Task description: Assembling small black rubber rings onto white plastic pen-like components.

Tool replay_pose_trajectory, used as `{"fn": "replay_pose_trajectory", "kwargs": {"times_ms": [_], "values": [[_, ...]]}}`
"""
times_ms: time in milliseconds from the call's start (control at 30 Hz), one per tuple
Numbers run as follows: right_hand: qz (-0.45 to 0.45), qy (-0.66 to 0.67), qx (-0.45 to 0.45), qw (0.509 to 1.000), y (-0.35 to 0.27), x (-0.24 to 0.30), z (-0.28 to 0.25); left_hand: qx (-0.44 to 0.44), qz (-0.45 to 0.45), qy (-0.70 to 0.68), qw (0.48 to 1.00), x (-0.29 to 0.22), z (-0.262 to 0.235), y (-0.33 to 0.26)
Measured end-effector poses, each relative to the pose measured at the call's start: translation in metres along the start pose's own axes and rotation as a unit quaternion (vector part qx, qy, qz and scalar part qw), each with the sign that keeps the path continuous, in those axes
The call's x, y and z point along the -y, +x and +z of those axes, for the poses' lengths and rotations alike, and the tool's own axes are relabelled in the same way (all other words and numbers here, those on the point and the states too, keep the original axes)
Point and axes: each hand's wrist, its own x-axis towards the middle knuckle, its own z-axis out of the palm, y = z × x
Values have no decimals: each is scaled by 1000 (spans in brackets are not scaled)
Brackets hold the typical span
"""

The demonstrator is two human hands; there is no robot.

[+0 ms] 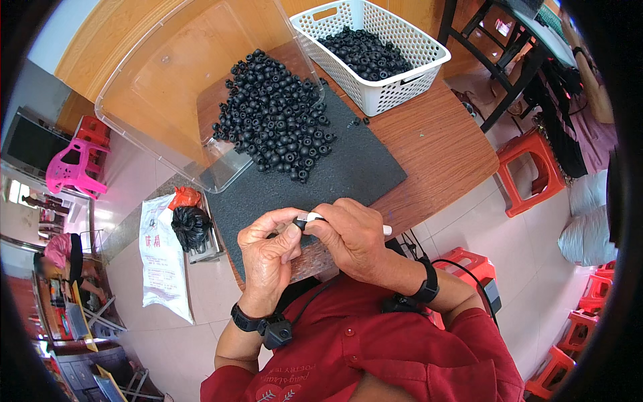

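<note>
My left hand (269, 246) pinches a small round black rubber-like part (299, 224) between thumb and fingers, just over the near edge of the table. My right hand (353, 240) is closed round a slim white-handled tool (387, 230), whose handle end sticks out beside the palm. The tool's light tip meets the black part between both hands; its exact shape is too small to tell. Beyond my hands, a heap of similar black parts (278, 124), several with round holes, spills from a tilted clear plastic bin (144, 87) onto a dark mat (358, 157).
A white perforated basket (402, 90) with more black parts stands at the back right of the wooden table (449, 144). Red stools (532, 167) are on the right. A white sack (161, 261) and a black bag (191, 226) lie at the left. Other people sit nearby.
</note>
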Motion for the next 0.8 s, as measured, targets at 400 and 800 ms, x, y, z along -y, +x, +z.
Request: {"fn": "replay_pose_trajectory", "kwargs": {"times_ms": [400,800], "values": [[-63,-66,6,996,-1,-5,-3,33,-76,-61,995,2,-5,2],[79,132,23,988,-2,-8,-9,22,-62,-37,997,1,-1,3]]}}
